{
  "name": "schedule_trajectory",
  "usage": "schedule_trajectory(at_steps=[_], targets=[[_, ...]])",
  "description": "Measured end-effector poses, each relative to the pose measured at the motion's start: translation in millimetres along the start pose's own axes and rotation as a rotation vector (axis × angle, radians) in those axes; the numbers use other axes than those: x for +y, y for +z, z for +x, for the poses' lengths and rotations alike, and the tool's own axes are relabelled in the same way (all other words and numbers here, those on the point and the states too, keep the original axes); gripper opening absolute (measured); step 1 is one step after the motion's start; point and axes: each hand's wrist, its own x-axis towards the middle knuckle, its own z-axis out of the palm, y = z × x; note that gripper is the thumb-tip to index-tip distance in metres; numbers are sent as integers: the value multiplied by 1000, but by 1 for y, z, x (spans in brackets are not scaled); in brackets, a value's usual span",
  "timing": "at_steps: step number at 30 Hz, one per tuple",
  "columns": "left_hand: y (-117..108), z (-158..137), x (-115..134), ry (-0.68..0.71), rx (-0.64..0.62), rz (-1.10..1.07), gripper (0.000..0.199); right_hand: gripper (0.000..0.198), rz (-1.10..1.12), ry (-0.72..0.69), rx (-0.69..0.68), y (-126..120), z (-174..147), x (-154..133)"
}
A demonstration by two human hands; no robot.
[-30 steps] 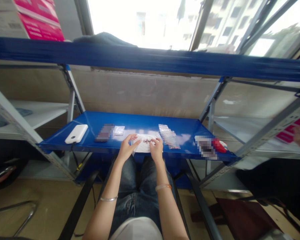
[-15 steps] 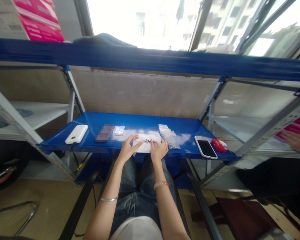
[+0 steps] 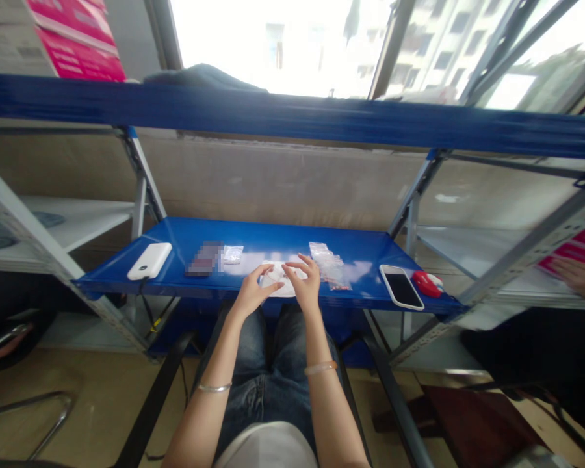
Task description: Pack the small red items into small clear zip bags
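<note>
A small white sheet [image 3: 288, 291] lies at the front edge of the blue table, with tiny dark bits on it, partly hidden by my fingers. My left hand [image 3: 254, 290] rests at the sheet's left side, thumb and fingers spread apart over it. Above its right part is my right hand [image 3: 308, 281], with thumb and forefinger brought together near the sheet's middle and the other fingers raised. Whatever is between those fingertips is too small to make out. Just right of that hand lie clear plastic bags [image 3: 332, 265] with small reddish contents.
The blue table [image 3: 273, 235] also bears a white power bank [image 3: 149, 261] with a cable, a blurred-out item [image 3: 205, 259], a small clear bag [image 3: 233, 255], a white-framed phone [image 3: 400, 286] and a red object [image 3: 426, 283]. Another person's hand [image 3: 578, 276] is at far right.
My right hand has lifted off the dark bits on the sheet and turned, its fingers now raised. My left hand has barely moved.
</note>
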Motion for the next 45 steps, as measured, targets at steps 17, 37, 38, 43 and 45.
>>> schedule_trajectory(at_steps=[17, 37, 38, 43, 45], targets=[[-4, 2, -4, -15, 100, 9, 44, 13, -418, 161, -64, 23, -15, 34], [2, 2, -6, -1, 85, 13, 45, 22, 138, -12, -172, 5, 7, 3], [1, 2, -6, -4, 93, 15, 44, 22, 102, 8, -147, 5, 7, 7], [-5, 1, -7, -32, 133, 27, 45, 15, -302, 188, -86, 2, 10, 34], [-7, 2, -8, -36, 142, 33, 45, 16, -389, 234, -126, 1, 11, 42]])
